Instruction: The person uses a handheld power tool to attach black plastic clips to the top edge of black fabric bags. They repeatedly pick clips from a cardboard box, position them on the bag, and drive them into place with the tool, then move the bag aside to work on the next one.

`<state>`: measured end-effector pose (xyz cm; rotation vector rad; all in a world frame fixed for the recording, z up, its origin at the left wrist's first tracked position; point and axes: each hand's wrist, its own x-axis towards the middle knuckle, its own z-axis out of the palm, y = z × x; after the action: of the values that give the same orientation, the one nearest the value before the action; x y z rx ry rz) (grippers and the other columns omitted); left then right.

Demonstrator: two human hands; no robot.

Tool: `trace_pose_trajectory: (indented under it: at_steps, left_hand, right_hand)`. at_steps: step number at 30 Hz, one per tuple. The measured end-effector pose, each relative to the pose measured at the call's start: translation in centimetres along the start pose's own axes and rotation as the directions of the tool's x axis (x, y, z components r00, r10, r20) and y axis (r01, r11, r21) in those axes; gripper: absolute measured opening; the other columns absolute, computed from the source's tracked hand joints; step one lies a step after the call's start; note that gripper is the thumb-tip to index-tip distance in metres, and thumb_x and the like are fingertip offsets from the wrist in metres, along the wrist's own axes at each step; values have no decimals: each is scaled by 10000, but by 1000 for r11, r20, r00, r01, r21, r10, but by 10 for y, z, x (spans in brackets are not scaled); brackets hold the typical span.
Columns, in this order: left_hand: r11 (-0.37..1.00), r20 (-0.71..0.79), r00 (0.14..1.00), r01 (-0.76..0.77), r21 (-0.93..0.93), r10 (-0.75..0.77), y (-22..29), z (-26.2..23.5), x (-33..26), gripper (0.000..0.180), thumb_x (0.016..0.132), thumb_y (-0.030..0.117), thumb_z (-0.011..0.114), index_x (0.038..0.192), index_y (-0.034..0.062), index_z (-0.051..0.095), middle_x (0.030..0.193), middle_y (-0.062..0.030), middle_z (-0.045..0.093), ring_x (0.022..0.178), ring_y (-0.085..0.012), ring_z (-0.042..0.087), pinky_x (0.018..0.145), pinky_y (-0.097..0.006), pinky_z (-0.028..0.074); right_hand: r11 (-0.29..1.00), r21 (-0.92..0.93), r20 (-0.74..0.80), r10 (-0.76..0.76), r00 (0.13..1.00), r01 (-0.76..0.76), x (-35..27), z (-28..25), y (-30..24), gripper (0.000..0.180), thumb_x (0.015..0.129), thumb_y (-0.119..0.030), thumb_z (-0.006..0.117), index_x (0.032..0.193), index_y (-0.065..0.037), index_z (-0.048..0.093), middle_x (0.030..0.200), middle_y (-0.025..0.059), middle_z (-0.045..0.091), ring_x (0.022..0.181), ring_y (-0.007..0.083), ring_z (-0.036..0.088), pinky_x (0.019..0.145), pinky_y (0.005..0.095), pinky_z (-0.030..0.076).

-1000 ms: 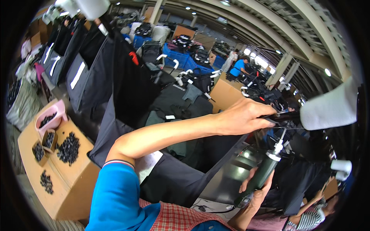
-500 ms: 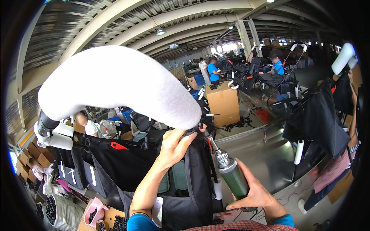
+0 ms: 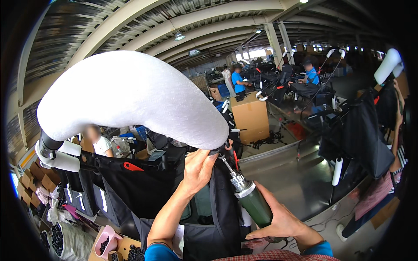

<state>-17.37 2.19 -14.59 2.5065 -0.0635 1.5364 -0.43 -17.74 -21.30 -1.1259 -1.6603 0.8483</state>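
A large handlebar [image 3: 126, 95] wrapped in white foam arches across the upper left, above black stroller-like fabric [image 3: 143, 187]. My left hand [image 3: 197, 173] is closed around the black fitting below the handlebar's right end, thumb and fingers pressed together on it. My right hand [image 3: 285, 219] grips a green power screwdriver [image 3: 256, 206] with a silver chuck. Its thin bit slants up and left, with the tip at or very near the fitting; the contact point is too small to make out. A red lever [image 3: 235, 160] stands beside the bit.
A metal-topped bench [image 3: 278, 174] stretches to the right. Beyond it stand a cardboard box [image 3: 250, 117] and co-workers in blue. Another black fabric frame [image 3: 363, 135] is at right, beside a person in checked cloth. A pink bin [image 3: 106, 239] of small black parts sits lower left.
The screwdriver has moved left and slightly up, its bit now closer in line with the fitting. My left thumb and fingers have drawn tighter together. The white handlebar has shifted a little left.
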Motion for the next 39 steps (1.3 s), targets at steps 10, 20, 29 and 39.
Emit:
trace_pose_trajectory:
  at_steps: [10,20,29,39]
  left_hand:
    - [990,-219,973,93,105,-68,17,22,-9,263,989,78,429,1166,-66,559,948,-154,678,781,-214,655,708,-292,499]
    - [969,-293,947,185,164,-131,28,30,-11,261,1016,84,360,1110,-38,570,940,-109,690,726,-135,631,664,-253,482]
    - [958,-304,927,266,111,-222,31,30,-8,286,1028,122,349,1112,-11,587,810,-39,647,630,-66,540,577,-224,424]
    - [985,-272,952,162,65,-139,21,17,-17,240,983,41,454,1180,-75,530,908,-165,626,693,-212,585,642,-288,466]
  right_hand:
    - [805,592,70,-97,993,37,0,27,11,1162,679,-101,854,1515,-96,47,1051,128,532,818,143,584,719,303,522]
    - [536,823,165,90,982,-187,-5,43,-15,899,758,-79,725,1453,-108,155,924,168,541,643,242,626,568,353,502]
    - [604,796,24,29,999,-36,-6,57,-36,798,866,-64,607,1503,-130,130,894,67,537,573,126,565,488,247,461]
    - [746,666,71,-60,996,-3,10,30,10,975,693,-48,768,1457,-92,162,928,195,538,641,256,611,554,346,497]
